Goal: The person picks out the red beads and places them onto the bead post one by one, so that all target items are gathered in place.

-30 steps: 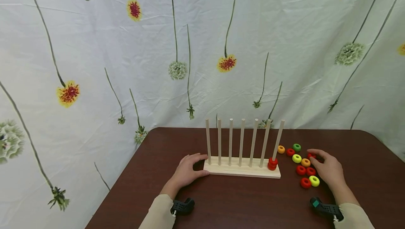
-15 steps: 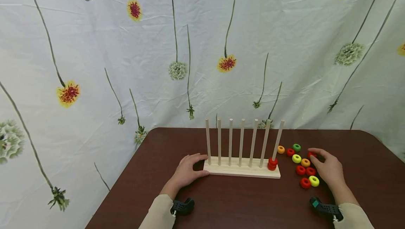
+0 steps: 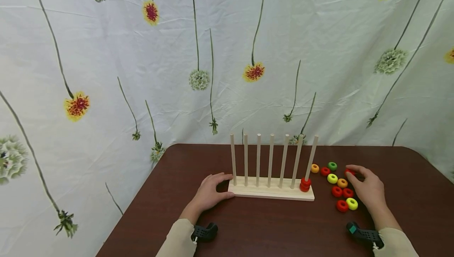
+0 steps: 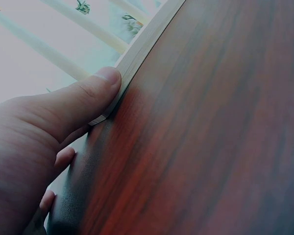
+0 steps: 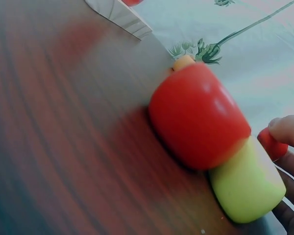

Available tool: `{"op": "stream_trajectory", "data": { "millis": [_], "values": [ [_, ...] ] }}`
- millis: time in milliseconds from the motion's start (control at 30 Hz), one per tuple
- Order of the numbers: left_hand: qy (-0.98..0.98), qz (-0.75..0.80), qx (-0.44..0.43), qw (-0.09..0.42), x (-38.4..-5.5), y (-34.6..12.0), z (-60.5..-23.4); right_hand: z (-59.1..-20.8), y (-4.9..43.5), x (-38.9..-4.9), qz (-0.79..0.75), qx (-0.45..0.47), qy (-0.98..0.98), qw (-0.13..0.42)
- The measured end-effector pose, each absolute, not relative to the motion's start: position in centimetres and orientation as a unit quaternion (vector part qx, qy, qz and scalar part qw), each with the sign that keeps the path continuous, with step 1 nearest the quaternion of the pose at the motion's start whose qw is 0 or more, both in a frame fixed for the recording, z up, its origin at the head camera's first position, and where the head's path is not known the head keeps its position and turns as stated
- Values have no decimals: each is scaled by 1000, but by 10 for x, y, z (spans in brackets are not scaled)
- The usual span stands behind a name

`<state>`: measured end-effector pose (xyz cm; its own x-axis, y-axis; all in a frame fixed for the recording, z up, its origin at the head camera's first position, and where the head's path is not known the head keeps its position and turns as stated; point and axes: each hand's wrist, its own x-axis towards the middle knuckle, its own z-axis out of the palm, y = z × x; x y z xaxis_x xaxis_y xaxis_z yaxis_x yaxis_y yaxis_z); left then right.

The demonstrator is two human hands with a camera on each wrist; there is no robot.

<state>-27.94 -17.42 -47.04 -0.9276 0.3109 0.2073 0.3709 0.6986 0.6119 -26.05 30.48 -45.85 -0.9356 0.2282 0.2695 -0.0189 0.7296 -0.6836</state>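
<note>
My left hand (image 3: pixel 208 191) holds the left end of a pale wooden peg board (image 3: pixel 269 190), thumb along its front edge and fingers behind. In the left wrist view, the thumb (image 4: pixel 90 95) presses the side of the base. Several upright pegs stand in the board, and two red beads (image 3: pixel 305 185) sit stacked on the rightmost one. My right hand (image 3: pixel 369 189) pinches a red bead (image 3: pixel 349 172) between thumb and fingers at the far side of the loose beads. The right wrist view shows that pinched red bead (image 5: pixel 272 143) partly hidden by the fingers.
Loose beads lie right of the board: a green one (image 3: pixel 332 166), orange ones (image 3: pixel 342 183), yellow ones (image 3: pixel 352 203) and several red ones (image 3: pixel 342 205). They rest on a dark brown table (image 3: pixel 269 229). Behind it hangs a flower-printed cloth (image 3: pixel 227 103).
The red bead in my right hand has risen slightly along with the fingertips. My left hand and the peg board have stayed in place.
</note>
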Motion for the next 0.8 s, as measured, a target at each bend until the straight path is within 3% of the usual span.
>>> {"op": "stream_trajectory", "data": {
  "millis": [800],
  "values": [
    [-921,-338,-188,47,-280,-174,-472,-440,288,-260,355,-51,-902,242]
  ]
}}
